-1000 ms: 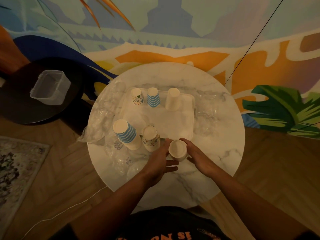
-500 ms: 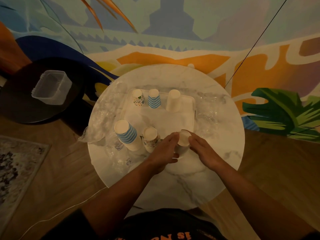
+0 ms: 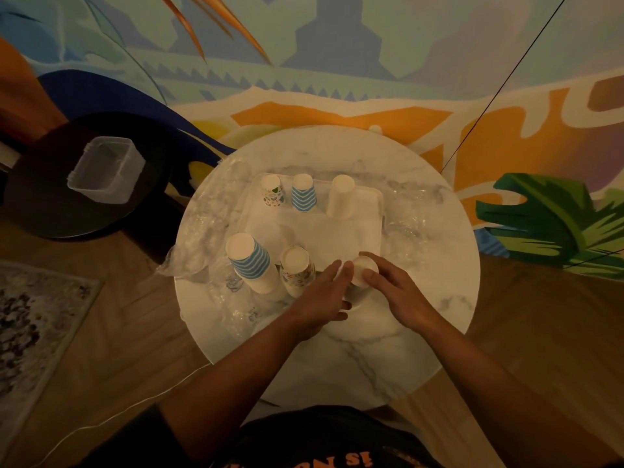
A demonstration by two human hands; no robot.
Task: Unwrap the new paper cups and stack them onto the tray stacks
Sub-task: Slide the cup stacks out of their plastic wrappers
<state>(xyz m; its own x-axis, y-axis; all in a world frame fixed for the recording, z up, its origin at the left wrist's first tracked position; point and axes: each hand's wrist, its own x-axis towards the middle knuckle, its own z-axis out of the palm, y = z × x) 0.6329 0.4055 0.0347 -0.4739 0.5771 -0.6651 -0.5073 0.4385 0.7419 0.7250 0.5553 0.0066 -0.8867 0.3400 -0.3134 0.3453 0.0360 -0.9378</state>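
Plain white cup stack (image 3: 363, 270), upside down, at the near right corner of the tray (image 3: 337, 231), on the round marble surface (image 3: 388, 349). Both hands on it: left hand (image 3: 324, 292) curled against its left side, fingers touching the wall; right hand (image 3: 395, 292) wrapped round the right side, thumb over the upturned base. Whether plastic still covers this stack: cannot tell.

Tray, far edge, three inverted stacks in a row: a patterned cup stack (image 3: 272, 190) at left, a blue chevron stack (image 3: 303, 193) in the middle, a plain white stack (image 3: 341, 197) at right. All upright, apart from one another.

Near left of the tray, two taller inverted stacks just beside each other: a blue-striped stack (image 3: 251, 261) and a second patterned stack (image 3: 297, 270), the latter near the left hand's fingertips.

Crumpled clear wrap (image 3: 209, 211) lies along the left rim of the surface, more clear plastic (image 3: 410, 214) to the right of the tray.

Room: dim, warm light. Painted mural wall (image 3: 337, 62) behind. Wooden floor (image 3: 118, 315). To the left a dark round side table (image 3: 84, 184) carrying a clear plastic container (image 3: 106, 173); contents not discernible. Rug corner (image 3: 30, 315) at far left. Thin white cable (image 3: 135, 403) across the floor.
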